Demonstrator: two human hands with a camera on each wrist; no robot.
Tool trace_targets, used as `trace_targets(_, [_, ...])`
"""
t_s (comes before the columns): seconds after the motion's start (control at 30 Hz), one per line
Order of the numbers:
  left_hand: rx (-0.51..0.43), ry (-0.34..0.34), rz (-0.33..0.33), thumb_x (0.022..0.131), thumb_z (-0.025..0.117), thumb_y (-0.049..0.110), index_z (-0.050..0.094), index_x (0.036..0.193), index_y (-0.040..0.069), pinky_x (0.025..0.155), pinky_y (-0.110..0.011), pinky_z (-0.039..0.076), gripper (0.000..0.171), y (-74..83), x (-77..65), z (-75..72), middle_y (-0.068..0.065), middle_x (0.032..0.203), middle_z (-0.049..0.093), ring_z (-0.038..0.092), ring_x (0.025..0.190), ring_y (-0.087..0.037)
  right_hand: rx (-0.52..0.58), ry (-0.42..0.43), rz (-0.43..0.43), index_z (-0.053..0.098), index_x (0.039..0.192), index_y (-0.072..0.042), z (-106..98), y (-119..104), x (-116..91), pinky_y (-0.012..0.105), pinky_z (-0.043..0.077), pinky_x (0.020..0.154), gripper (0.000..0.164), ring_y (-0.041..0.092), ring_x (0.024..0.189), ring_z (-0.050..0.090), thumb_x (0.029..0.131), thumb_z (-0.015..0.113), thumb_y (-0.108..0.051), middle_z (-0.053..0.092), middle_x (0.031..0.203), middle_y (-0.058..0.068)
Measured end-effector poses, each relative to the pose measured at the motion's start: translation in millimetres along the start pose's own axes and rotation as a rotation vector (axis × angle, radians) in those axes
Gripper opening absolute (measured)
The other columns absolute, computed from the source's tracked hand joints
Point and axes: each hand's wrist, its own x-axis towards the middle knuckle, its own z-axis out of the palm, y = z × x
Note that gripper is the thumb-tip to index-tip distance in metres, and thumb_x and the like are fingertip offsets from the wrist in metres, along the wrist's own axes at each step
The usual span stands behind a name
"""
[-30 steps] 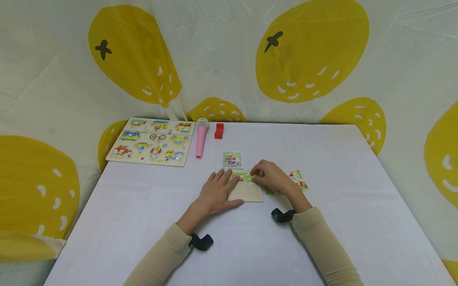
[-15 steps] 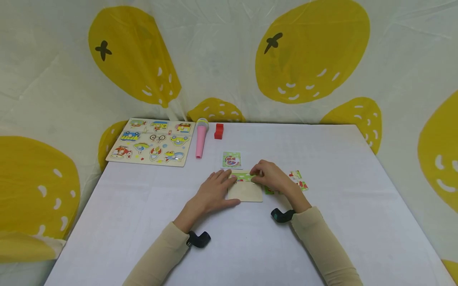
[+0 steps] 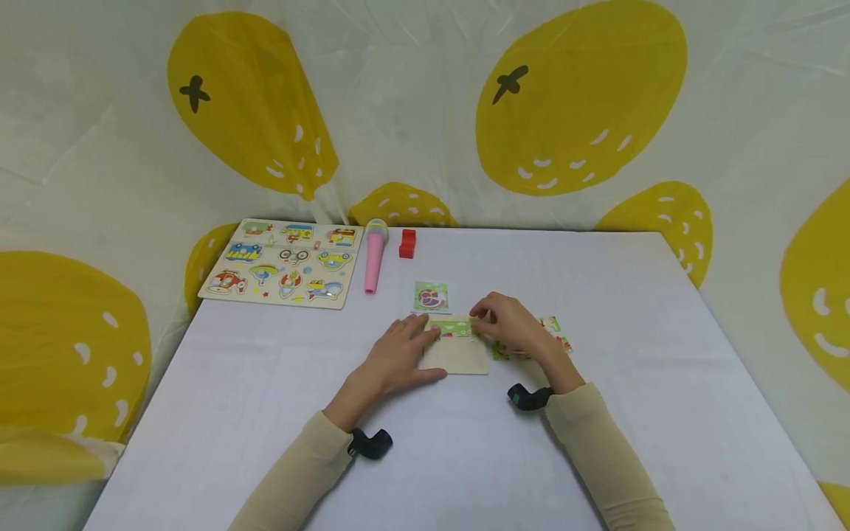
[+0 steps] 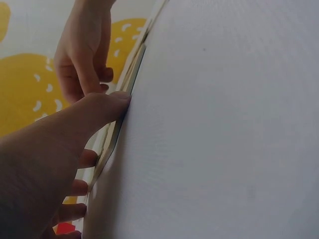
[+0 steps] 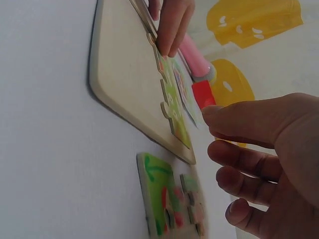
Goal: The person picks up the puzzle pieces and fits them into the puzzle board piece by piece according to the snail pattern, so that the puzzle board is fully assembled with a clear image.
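Observation:
A small pale wooden puzzle board (image 3: 458,359) lies at the table's middle, with a row of green puzzle pieces (image 3: 454,329) along its far side. Over the board's left side spreads my left hand (image 3: 397,355), its fingertips on the row and its thumb at the near edge. In the right wrist view those left fingers (image 5: 172,27) press on the row's far end. My right hand (image 3: 514,324) hovers beside the row's right end, fingers loosely bent, with nothing in them. Loose puzzle pieces (image 5: 157,181) lie right of the board, partly under that hand.
Behind the board lies a square picture card (image 3: 432,296). Farther back are a red block (image 3: 407,244), a pink toy microphone (image 3: 375,258) and a large vehicle puzzle board (image 3: 279,264). A patterned curtain (image 3: 412,103) hangs behind the white table (image 3: 458,457).
My right hand has let go of the row's right end and shifted slightly right, clear of the pieces. My left hand drew back a little to the left and stays on the board.

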Motion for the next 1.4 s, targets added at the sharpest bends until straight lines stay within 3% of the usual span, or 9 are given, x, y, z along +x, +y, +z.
trace_targets(0.2, [0.006, 0.008, 0.004, 0.078, 0.053, 0.071, 0.042, 0.142, 0.025, 0.117, -0.046, 0.023, 0.079, -0.5, 0.6, -0.2, -0.005, 0.151, 0.032, 0.027, 0.142, -0.027, -0.011, 0.017, 0.036, 0.065, 0.109, -0.012, -5.5, 6.4, -3.3, 0.027, 0.048, 0.070, 0.026, 0.016, 0.084, 0.054, 0.088, 0.063, -0.026, 0.060, 0.099, 0.001])
trace_targets(0.63, [-0.017, 0.012, 0.000, 0.078, 0.056, 0.068, 0.044, 0.141, 0.022, 0.118, -0.045, 0.022, 0.079, 1.0, -0.5, -3.6, -0.006, 0.151, 0.032, 0.026, 0.143, -0.026, -0.032, 0.037, 0.027, 0.064, 0.110, -0.005, -9.4, 23.3, -16.9, 0.032, 0.050, 0.076, 0.031, 0.018, 0.086, 0.056, 0.084, 0.066, -0.020, 0.061, 0.101, 0.007])
trace_targets(0.97, [-0.026, 0.007, -0.006, 0.077, 0.057, 0.069, 0.042, 0.141, 0.019, 0.118, -0.044, 0.022, 0.082, 1.0, 0.4, -3.7, -0.005, 0.152, 0.032, 0.026, 0.143, -0.025, -0.094, 0.049, 0.042, 0.064, 0.112, -0.005, -5.8, 32.0, -22.2, 0.039, 0.048, 0.085, 0.035, 0.021, 0.096, 0.052, 0.083, 0.069, -0.023, 0.058, 0.106, 0.007])
trace_targets(1.4, [-0.093, -0.002, -0.011, 0.075, 0.062, 0.066, 0.044, 0.140, 0.020, 0.118, -0.039, 0.022, 0.082, -3.0, -2.3, -6.7, 0.000, 0.152, 0.031, 0.026, 0.143, -0.020, -0.058, 0.025, 0.110, 0.062, 0.104, -0.010, -9.7, 31.5, -20.9, 0.038, 0.047, 0.086, 0.027, 0.021, 0.095, 0.051, 0.083, 0.071, -0.025, 0.056, 0.102, 0.005])
